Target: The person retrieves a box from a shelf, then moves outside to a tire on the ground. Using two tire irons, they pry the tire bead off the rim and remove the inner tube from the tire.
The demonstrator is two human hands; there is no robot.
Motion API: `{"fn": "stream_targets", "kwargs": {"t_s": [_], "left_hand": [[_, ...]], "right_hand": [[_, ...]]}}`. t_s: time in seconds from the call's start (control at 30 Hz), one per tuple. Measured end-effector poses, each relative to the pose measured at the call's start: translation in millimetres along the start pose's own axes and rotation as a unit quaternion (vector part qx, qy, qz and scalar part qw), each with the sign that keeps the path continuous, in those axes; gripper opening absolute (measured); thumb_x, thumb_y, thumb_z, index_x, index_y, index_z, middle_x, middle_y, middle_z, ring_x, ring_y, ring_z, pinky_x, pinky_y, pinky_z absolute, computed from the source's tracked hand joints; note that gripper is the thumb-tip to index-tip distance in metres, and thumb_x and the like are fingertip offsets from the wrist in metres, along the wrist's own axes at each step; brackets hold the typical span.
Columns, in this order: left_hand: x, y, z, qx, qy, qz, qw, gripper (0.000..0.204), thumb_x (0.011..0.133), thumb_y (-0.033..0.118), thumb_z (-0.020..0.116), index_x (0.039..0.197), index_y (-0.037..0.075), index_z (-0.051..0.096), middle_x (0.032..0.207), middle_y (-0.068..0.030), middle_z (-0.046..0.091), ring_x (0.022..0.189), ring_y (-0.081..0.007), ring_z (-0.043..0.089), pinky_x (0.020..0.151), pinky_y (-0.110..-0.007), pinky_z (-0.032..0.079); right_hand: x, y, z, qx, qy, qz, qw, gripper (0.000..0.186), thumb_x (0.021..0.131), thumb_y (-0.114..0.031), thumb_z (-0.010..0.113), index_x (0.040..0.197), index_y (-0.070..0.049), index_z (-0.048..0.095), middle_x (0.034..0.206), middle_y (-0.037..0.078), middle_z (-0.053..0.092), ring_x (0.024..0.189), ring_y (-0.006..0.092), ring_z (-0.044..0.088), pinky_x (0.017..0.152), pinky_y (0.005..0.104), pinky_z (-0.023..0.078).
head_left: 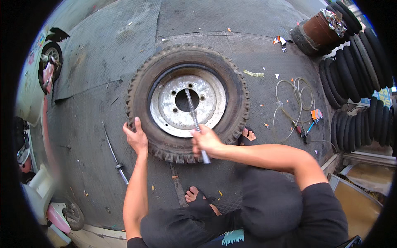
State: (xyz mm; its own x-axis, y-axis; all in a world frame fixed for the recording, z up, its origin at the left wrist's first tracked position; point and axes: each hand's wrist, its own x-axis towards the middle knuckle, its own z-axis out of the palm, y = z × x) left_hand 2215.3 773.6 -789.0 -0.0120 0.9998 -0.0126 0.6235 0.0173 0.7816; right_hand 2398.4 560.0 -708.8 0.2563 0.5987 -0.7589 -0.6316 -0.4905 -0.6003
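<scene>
I see a dark, patterned rubber floor (103,62) littered with scraps, black tubes (359,62) stacked at the right, and a pale scooter (37,82) at the left.

Black knobby tyre (231,120), silver-grey rim (173,109)

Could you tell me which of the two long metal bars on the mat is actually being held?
The ribbed bar across the wheel rim, gripped by the right hand; the thinner bar lies untouched, left of the tyre.

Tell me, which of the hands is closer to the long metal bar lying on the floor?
Left. The left hand rests on the tyre just right of the floor bar; the right hand grips another bar farther right.
</scene>
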Motion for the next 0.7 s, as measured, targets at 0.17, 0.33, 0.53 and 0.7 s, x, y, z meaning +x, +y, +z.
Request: {"fn": "stream_targets", "kwargs": {"t_s": [0.17, 0.33, 0.53, 0.7], "left_hand": [[7.5, -12.6, 1.2, -0.055, -0.047, -0.014, 0.997, 0.092, 0.098, 0.07, 0.069, 0.149, -0.005, 0.051, 0.13, -0.0293, 0.07, 0.123, -0.0418, 0.067, 0.106, -0.05, 0.05], [23.4, -25.9, 1.1, -0.144, -0.113, -0.09, 0.979, 0.102, 0.097, 0.067, 0.073, 0.159, -0.008, 0.042, 0.153, -0.026, 0.055, 0.143, -0.0373, 0.052, 0.121, -0.044, 0.038], [63.2, -14.7, -12.8, -0.424, -0.336, -0.256, 0.801, 0.082, 0.107, 0.066, 0.056, 0.157, 0.001, 0.054, 0.157, -0.0106, 0.06, 0.142, -0.0281, 0.056, 0.12, -0.045, 0.042], [64.9, -15.8, 1.1, -0.417, -0.261, -0.271, 0.827, 0.078, 0.107, 0.064, 0.054, 0.156, 0.003, 0.055, 0.154, -0.0107, 0.062, 0.139, -0.0292, 0.06, 0.119, -0.044, 0.045]], "right_hand": [[-120.8, -59.1, -123.8, -0.257, -0.04, 0.077, 0.963, 0.023, 0.112, -0.023, 0.061, 0.106, 0.0, 0.063, 0.067, 0.005, 0.061, 0.049, 0.0149, 0.06, 0.043, 0.0332, 0.049], [-219.2, -78.4, -194.8, -0.11, 0.043, 0.202, 0.972, 0.042, 0.118, -0.03, 0.048, 0.147, -0.001, 0.059, 0.07, 0.006, 0.064, 0.056, 0.0146, 0.064, 0.045, 0.0318, 0.051], [-203.2, -78.2, -183.5, -0.161, 0.046, 0.253, 0.953, 0.043, 0.12, -0.036, 0.042, 0.144, -0.004, 0.058, 0.065, -0.004, 0.036, 0.046, 0.0081, 0.034, 0.04, 0.0288, 0.033], [-161.6, -110.1, -147.9, -0.223, 0.027, 0.273, 0.935, 0.04, 0.119, -0.036, 0.043, 0.116, 0.0, 0.061, 0.062, -0.005, 0.038, 0.042, 0.0076, 0.032, 0.036, 0.0305, 0.03]]}}
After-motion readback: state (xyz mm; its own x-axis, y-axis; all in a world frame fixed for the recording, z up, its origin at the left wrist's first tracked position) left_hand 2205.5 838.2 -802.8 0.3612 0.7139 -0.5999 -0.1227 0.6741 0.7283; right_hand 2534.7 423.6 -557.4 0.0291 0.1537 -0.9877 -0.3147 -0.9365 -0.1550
